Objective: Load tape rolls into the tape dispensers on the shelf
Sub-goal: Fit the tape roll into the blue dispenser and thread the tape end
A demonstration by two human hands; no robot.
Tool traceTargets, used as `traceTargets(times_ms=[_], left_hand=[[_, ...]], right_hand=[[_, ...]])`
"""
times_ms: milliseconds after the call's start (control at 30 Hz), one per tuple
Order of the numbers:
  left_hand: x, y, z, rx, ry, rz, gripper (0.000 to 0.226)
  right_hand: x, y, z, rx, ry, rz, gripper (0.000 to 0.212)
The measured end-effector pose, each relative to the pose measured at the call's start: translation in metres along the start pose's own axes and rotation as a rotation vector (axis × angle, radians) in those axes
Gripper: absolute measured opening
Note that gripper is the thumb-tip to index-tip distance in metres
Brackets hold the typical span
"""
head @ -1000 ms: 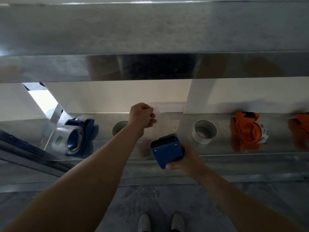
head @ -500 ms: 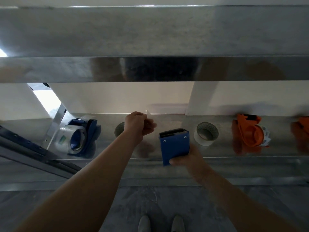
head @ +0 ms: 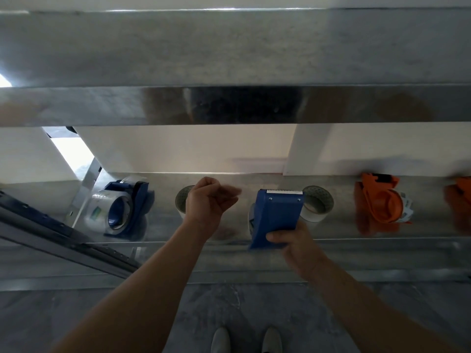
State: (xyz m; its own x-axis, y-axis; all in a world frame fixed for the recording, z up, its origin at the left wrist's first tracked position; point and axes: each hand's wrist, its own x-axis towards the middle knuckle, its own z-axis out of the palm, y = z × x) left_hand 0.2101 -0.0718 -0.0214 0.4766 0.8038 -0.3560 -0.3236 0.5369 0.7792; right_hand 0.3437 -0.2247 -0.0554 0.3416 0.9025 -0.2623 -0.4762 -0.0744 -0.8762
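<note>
My right hand (head: 293, 242) grips a blue tape dispenser (head: 276, 215) from below, its toothed blade pointing at the wall. A pale roll edge (head: 251, 220) shows at the dispenser's left side. My left hand (head: 207, 202) hovers just left of it over the metal shelf (head: 382, 242), fingers curled and blurred, with nothing visible between them. One loose tape roll (head: 181, 200) lies partly behind my left hand. Another loose roll (head: 319, 203) lies behind the held dispenser. A second blue dispenser (head: 125, 211) loaded with clear tape lies at the left.
An orange dispenser (head: 379, 202) lies on the shelf to the right, another orange one (head: 461, 200) at the right edge. An upper shelf (head: 229, 59) overhangs closely. A dark diagonal brace (head: 63, 240) crosses at the left. My shoes (head: 221, 340) stand on the grey floor.
My right hand has carried the blue dispenser to the right and turned it upright, blade toward the wall. My left hand has dropped slightly; the clear tape end seen earlier no longer shows.
</note>
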Motion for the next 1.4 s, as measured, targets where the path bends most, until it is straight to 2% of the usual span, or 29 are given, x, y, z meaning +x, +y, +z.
traceTargets(times_ms=[200, 467, 600, 700, 867, 967, 1167, 1300, 1400], left_hand=[[-0.005, 0.005, 0.004, 0.045, -0.077, 0.042, 0.026], [-0.001, 0.017, 0.016, 0.302, -0.171, 0.060, 0.021], [0.003, 0.027, 0.028, 0.476, -0.212, 0.038, 0.024], [0.006, 0.032, 0.034, 0.493, -0.218, 0.033, 0.024], [0.008, 0.032, 0.026, 0.346, -0.222, 0.017, 0.025], [0.007, 0.027, 0.020, 0.263, -0.233, 0.030, 0.015], [0.004, 0.016, 0.016, 0.391, -0.212, 0.104, 0.023], [0.005, 0.012, 0.009, 0.344, -0.197, 0.097, 0.026], [0.005, 0.011, 0.006, 0.316, -0.203, 0.101, 0.027]], right_hand=[[0.004, 0.001, -0.003, 0.049, 0.013, 0.080, 0.063], [0.005, 0.000, -0.011, -0.165, -0.020, 0.161, 0.064], [0.001, -0.006, -0.012, -0.367, -0.067, 0.135, 0.049], [-0.002, -0.009, -0.011, -0.416, -0.072, 0.097, 0.045], [-0.008, -0.007, -0.016, -0.346, -0.025, 0.007, 0.048], [-0.008, -0.003, -0.018, -0.280, -0.020, 0.007, 0.052], [0.001, 0.004, -0.025, -0.126, -0.026, 0.059, 0.058], [0.002, 0.004, -0.025, 0.014, -0.058, 0.079, 0.068], [0.001, 0.003, -0.024, 0.031, -0.066, 0.104, 0.069]])
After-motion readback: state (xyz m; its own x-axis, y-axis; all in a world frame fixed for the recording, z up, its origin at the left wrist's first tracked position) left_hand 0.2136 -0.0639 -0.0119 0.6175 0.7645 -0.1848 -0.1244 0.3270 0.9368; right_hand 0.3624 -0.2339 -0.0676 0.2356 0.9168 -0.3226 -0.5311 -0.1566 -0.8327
